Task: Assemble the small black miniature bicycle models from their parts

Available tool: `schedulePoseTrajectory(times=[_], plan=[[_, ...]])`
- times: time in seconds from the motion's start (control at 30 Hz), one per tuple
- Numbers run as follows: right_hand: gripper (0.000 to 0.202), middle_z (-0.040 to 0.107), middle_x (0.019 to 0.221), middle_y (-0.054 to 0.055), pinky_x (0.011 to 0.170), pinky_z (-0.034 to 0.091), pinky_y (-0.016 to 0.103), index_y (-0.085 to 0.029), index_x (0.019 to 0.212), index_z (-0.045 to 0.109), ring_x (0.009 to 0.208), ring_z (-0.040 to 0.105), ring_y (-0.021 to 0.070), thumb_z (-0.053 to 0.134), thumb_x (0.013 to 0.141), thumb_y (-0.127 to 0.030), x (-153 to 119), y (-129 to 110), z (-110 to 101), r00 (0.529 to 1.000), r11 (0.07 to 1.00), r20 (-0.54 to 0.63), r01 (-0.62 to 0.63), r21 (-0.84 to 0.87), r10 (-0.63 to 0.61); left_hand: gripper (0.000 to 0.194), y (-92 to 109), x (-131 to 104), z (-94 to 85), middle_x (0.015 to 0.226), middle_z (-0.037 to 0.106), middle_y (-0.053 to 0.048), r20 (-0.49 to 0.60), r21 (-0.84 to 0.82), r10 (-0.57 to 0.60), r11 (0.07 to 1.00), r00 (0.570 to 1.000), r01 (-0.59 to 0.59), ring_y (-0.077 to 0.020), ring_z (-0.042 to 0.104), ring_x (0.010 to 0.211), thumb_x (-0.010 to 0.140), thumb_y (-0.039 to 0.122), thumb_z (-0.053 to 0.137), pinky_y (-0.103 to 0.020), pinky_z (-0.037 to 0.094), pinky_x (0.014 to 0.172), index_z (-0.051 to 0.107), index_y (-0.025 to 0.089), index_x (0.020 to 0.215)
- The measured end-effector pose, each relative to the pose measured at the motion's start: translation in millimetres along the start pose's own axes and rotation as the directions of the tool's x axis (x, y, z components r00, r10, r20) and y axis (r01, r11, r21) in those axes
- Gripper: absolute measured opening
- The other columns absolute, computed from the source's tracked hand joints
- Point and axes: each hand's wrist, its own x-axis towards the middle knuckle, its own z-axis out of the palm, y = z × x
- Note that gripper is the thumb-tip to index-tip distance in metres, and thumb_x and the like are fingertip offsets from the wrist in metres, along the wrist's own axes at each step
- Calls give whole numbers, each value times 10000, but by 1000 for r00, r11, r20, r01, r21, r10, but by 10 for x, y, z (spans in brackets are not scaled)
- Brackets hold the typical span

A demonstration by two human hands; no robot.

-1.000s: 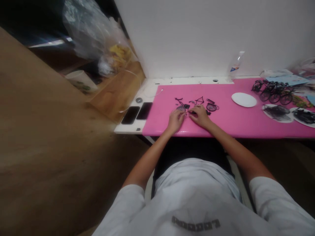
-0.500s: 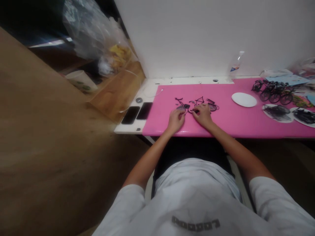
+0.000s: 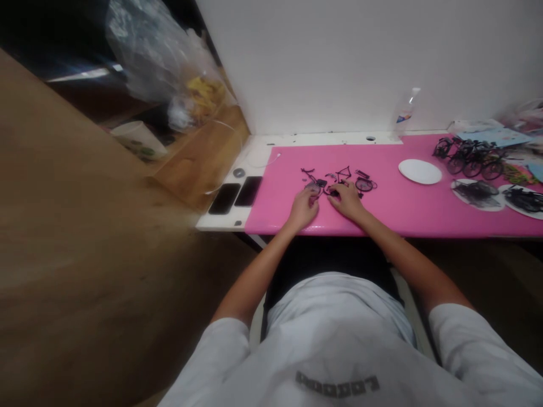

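Note:
Small black model bicycle parts lie on a pink mat (image 3: 288,169). My left hand (image 3: 304,208) rests at the near side of a spoked wheel (image 3: 313,186), its fingers curled; whatever they pinch is too small to name. Just right of it, my right hand (image 3: 347,200) has its fingers bent over small dark parts, and what it grips cannot be made out. Beyond the right hand are a triangular frame (image 3: 344,173) and a short dark bar (image 3: 362,174). Another wheel (image 3: 363,185) lies to the right of that hand.
A white plate (image 3: 419,172) lies right of the parts. Farther right are assembled small bicycles (image 3: 473,158) and plates of black parts (image 3: 475,193). Two dark phones (image 3: 224,199) lie left of the mat. A clear bottle (image 3: 406,116) stands at the back by the wall.
The fingers of my right hand have drawn slightly left and bent more, showing more of the right wheel. My left hand has barely moved.

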Motion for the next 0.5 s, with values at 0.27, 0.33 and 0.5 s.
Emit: schedulePoseTrajectory(times=[0.27,0.33,0.5], plan=[[260,802,1333,92,1189,423,607,-249,1205,836,1333,580,383,669,1041,-364,36,92,50,998,1000,62,18,4,-18,252,57,13,4,1390,780,-156,88,49,118,991,989,-123,-308,700,1368,1005,100,611,-551,510,1272,789,180,1165],[258,801,1335,96,1185,421,599,-238,1203,834,1303,593,373,651,1050,-337,40,99,58,997,1000,71,13,-5,-13,248,76,13,-6,1352,794,-147,102,33,135,990,985,-139,-298,714,1319,1032,118,588,-544,524,1249,781,182,1175],[279,792,1341,127,1169,427,583,-221,1233,824,1311,582,363,627,1057,-310,38,81,51,997,998,73,29,-48,-25,305,160,-21,-63,1402,770,-132,59,94,67,993,996,-73,-308,668,1355,1012,148,622,-528,521,1226,753,211,1281]])
